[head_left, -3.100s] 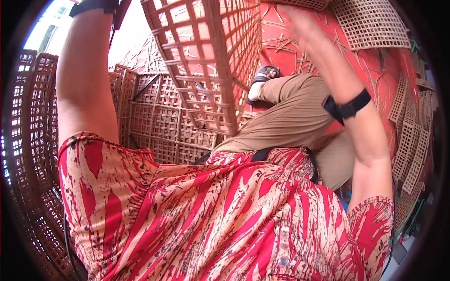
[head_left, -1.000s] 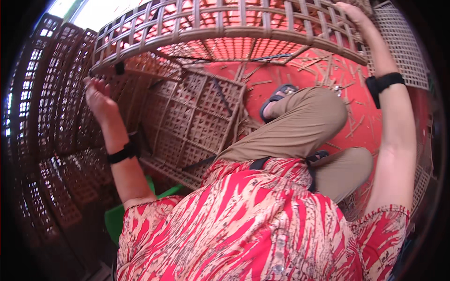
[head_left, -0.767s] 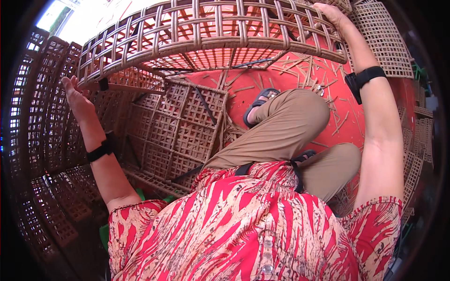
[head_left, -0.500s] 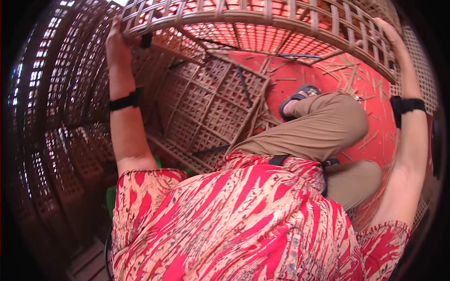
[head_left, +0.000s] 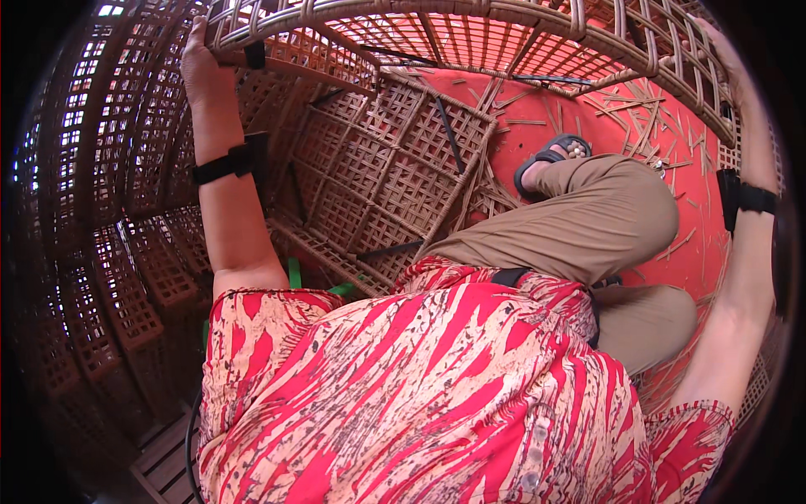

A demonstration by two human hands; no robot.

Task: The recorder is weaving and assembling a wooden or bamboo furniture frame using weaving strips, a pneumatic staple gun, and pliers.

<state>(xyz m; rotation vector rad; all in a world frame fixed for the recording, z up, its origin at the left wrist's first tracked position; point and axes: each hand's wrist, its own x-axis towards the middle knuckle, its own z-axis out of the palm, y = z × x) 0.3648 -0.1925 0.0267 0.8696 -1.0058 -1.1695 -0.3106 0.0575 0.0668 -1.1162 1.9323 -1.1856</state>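
A large woven cane basket (head_left: pixel 470 13) is lifted at the top of the view, its curved rim spanning from one hand to the other. My left hand (head_left: pixel 207 74) grips its left end, fingers pointing up along the outer side. At the opposite end, my right hand (head_left: pixel 724 55) holds the basket by its right side; the picture's rim darkens that hand and part of its fingers is hidden. Red shows through the open weave. Below the basket, another woven cane piece (head_left: pixel 378 160), box-like with dark strips on it, rests tilted beside my legs.
Tall stacks of woven cane baskets (head_left: pixel 126 168) line the left side. Loose cane strips (head_left: pixel 646 118) lie scattered over the red floor (head_left: pixel 546 118). My sandalled foot (head_left: pixel 554 160) and folded legs occupy the middle. Something green (head_left: pixel 294 273) shows behind my left arm.
The held basket and both hands sit slightly higher in view, with the right hand farther right. The floor, the tilted cane piece and my legs have shifted a little rightward in the picture.
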